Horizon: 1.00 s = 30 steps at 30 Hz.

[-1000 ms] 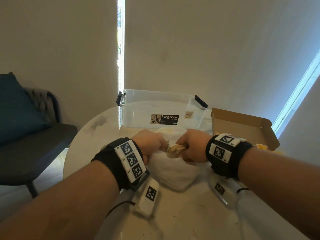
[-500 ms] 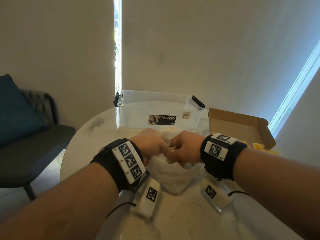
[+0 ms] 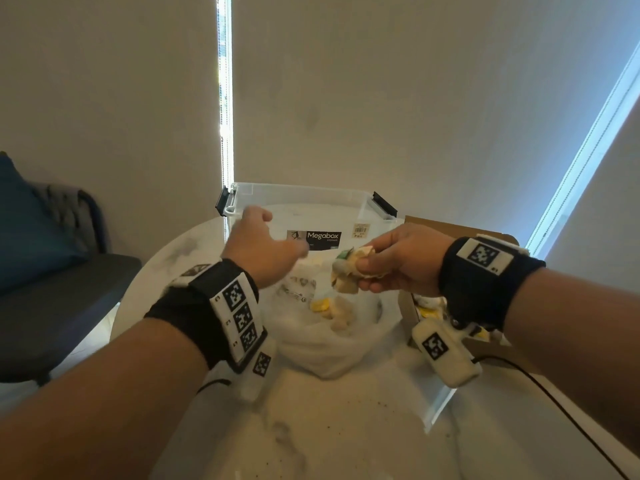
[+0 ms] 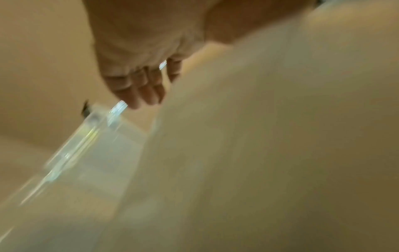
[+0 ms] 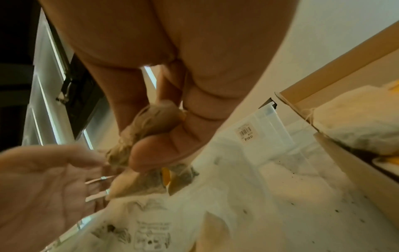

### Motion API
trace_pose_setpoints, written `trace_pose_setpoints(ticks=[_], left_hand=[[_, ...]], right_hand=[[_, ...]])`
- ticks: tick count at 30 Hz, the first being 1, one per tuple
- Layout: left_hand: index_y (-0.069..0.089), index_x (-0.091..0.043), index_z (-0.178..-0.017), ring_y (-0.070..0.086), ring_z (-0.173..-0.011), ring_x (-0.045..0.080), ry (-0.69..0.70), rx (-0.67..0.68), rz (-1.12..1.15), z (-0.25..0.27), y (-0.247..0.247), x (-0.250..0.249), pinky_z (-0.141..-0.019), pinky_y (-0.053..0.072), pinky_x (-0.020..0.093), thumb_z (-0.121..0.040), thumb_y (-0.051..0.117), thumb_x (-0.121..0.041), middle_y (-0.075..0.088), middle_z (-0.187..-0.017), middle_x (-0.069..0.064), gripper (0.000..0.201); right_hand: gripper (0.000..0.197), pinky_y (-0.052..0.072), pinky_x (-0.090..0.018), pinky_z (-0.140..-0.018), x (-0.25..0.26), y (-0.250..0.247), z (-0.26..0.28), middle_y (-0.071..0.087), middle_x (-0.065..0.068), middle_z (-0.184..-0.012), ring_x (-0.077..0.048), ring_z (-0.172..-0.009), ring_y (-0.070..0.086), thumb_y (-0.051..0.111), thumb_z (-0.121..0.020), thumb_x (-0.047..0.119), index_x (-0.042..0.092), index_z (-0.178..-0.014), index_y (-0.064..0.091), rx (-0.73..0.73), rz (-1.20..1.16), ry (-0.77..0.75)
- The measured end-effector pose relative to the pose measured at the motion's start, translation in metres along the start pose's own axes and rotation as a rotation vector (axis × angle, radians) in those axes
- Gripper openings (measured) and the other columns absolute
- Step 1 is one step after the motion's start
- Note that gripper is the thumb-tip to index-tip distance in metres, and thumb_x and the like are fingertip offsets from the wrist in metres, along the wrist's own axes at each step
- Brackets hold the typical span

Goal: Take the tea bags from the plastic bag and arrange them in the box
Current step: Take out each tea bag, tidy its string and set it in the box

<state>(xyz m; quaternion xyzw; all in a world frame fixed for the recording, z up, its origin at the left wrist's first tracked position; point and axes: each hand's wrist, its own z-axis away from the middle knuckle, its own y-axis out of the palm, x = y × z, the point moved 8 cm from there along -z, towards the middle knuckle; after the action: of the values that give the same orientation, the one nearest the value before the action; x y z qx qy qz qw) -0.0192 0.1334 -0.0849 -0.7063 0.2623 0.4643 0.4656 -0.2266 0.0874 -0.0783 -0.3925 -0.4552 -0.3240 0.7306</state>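
My right hand (image 3: 363, 268) grips a clump of tea bags (image 3: 346, 271) just above the mouth of the white plastic bag (image 3: 329, 341). In the right wrist view my thumb and fingers pinch those tea bags (image 5: 149, 122), and some dangle below on their strings. More tea bags (image 3: 329, 306) lie inside the bag. My left hand (image 3: 280, 233) is blurred, with relaxed fingers (image 4: 140, 88) that hold nothing, in front of the clear storage box (image 3: 360, 206). An open cardboard box (image 3: 450, 230) with tea bags (image 5: 356, 122) in it stands at the right.
Everything rests on a round white marble table (image 3: 311, 427) sprinkled with tea dust. A dark chair (image 3: 52, 289) with a blue cushion stands at the left. A black cable (image 3: 554, 403) trails over the table at the right. Walls close in behind.
Both hands were together at the bag's mouth. My right hand has since lifted a clump of tea bags out; my left hand has let go and swung up and left toward the clear box.
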Motion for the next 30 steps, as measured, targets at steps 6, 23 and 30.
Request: trace_pose_setpoints(ticks=[6,23,30], left_hand=[[0.060,-0.009,-0.105,0.054,-0.092,0.025,-0.258,0.176,0.797,0.025,0.030,-0.035,-0.081,0.048,0.038,-0.089,0.060,-0.036,0.057,-0.098,0.007,0.031],[0.063,-0.002,-0.113,0.074,-0.078,0.033,-0.550,0.465,1.385,0.066,0.134,-0.045,-0.086,0.055,0.044,-0.102,0.039,-0.023,0.074,-0.090,0.021,0.034],[0.062,0.000,-0.108,0.073,-0.069,0.030,-0.685,0.464,1.409,0.072,0.156,-0.042,-0.055,0.062,0.032,-0.102,0.046,-0.026,0.071,-0.080,0.022,0.031]], right_hand=[[0.025,0.062,-0.026,-0.064,0.031,-0.012,0.015,0.074,-0.019,-0.093,-0.020,-0.070,0.072,0.057,-0.093,-0.004,-0.005,-0.117,0.062,0.027,-0.271,-0.124],[0.033,0.049,-0.018,-0.074,0.045,0.006,0.047,0.072,0.017,-0.096,-0.002,-0.087,0.066,0.082,-0.077,0.042,0.043,-0.109,0.072,-0.048,0.961,-0.282],[0.030,0.055,-0.019,-0.063,0.061,-0.041,0.064,0.073,0.011,-0.103,-0.001,-0.074,0.069,0.077,-0.082,0.012,0.034,-0.102,0.076,-0.179,0.841,-0.328]])
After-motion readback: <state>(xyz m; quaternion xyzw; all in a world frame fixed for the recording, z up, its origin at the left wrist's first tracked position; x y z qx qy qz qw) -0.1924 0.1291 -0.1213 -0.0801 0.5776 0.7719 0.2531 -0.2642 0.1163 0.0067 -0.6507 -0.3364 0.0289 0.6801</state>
